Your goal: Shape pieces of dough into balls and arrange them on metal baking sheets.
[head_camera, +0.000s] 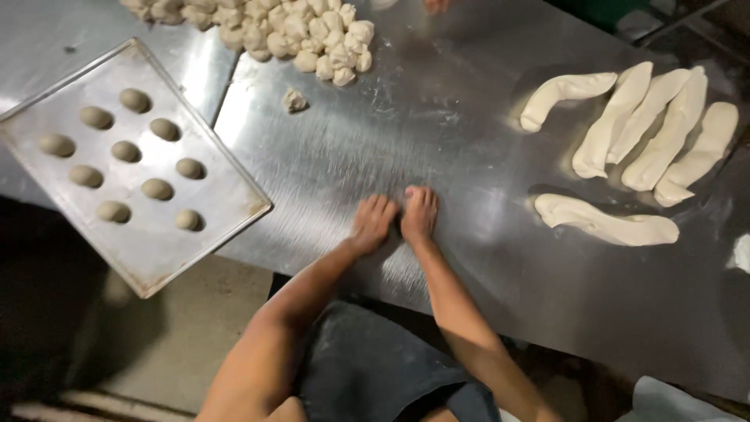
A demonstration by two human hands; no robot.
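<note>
My left hand (372,222) and my right hand (419,212) lie palm down, side by side and touching, on the steel table (437,125) near its front edge. Anything under the palms is hidden. A heap of small cut dough pieces (312,35) lies at the far side of the table, with one loose dough piece (294,100) just in front of it. To the left, a metal baking tray (215,211) holds several rounded dough balls (126,151) in rows.
Several long dough logs (644,125) lie at the right of the table, one more dough log (605,223) nearer me. The tray overhangs the table's front left edge. Another person's fingertip (436,5) shows at the top edge.
</note>
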